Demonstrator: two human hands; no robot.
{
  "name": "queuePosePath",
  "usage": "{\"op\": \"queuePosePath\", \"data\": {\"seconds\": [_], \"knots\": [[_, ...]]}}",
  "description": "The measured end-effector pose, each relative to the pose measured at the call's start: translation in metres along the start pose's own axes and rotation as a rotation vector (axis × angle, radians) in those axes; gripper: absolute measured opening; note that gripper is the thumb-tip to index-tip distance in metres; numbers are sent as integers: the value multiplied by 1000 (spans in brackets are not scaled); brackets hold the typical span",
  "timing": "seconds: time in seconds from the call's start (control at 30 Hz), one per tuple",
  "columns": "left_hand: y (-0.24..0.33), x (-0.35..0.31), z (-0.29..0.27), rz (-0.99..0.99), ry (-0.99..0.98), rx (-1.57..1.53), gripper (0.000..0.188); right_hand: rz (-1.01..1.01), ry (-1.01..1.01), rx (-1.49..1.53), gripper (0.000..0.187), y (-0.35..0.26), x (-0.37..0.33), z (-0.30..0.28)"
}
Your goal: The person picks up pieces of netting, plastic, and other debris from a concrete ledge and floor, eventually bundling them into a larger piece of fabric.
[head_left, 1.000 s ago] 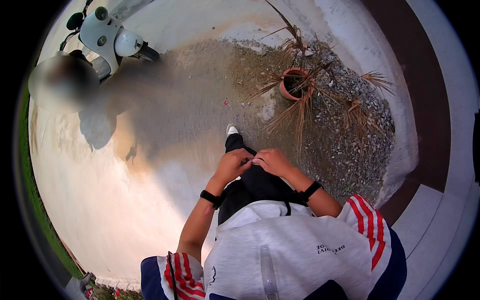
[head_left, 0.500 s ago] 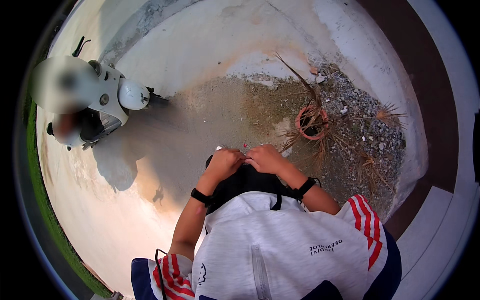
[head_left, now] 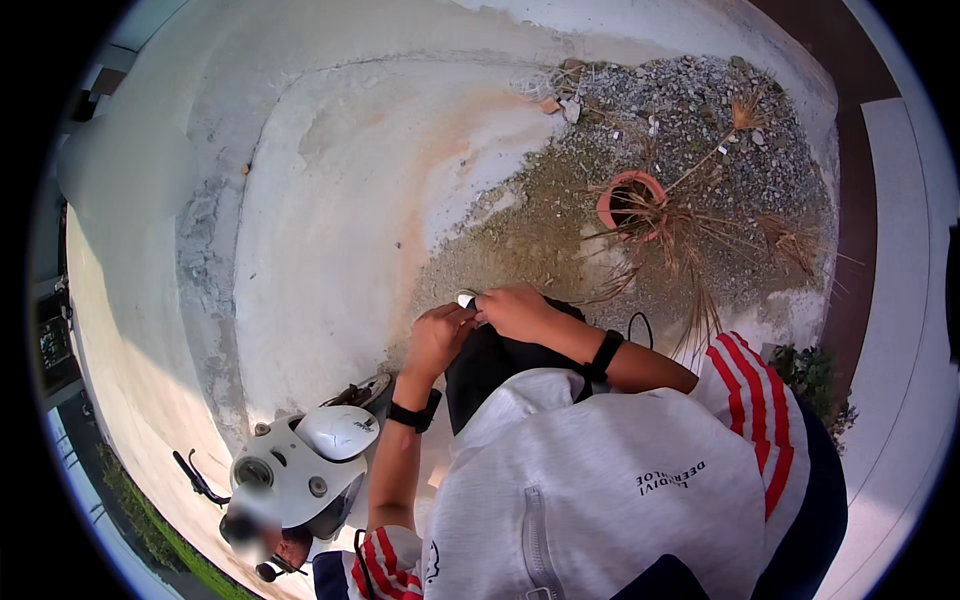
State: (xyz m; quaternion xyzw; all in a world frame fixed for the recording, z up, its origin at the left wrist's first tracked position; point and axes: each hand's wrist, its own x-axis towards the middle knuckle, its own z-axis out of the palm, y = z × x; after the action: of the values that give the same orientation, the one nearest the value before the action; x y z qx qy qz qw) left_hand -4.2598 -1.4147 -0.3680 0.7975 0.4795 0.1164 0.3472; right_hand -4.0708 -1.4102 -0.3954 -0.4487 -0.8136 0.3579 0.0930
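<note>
My left hand and my right hand meet in front of my waist, above my black trousers. The fingers of both are curled and pinched together at the tips. Whatever lies between them is too small or too hidden to make out. A dark band circles each wrist. Just beyond my fingertips shows the white tip of a shoe.
A white scooter stands at the lower left, partly blurred. To the front right, a terracotta pot with dried fronds sits on gravel. Pale concrete spreads on the left; a brown strip borders the right.
My view has turned left, so the scooter now appears lower and closer to my left arm. The pot has shifted slightly up. My hands remain together, their fingertips still touching.
</note>
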Motion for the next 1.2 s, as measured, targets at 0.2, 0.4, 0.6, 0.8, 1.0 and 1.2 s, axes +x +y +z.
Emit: {"op": "queuePosePath", "data": {"seconds": [0.2,0.4,0.6,0.8,1.0,1.2], "knots": [[-110,166,-163,158,-239,-48,7,265,231,35,19,-9,192,-45],[-132,380,-176,391,-432,140,8,443,138,4,19,121,305,-144],[-130,543,-204,200,-597,-39,12,523,93,211,22,221,375,-270],[-130,726,-195,273,-673,-146,15,590,258,272,22,343,422,-354],[-90,968,-139,432,-913,-74,18,873,398,483,22,515,447,-432],[-79,1195,-47,375,-1118,-14,7,1036,609,577,25,719,465,-480]]}}
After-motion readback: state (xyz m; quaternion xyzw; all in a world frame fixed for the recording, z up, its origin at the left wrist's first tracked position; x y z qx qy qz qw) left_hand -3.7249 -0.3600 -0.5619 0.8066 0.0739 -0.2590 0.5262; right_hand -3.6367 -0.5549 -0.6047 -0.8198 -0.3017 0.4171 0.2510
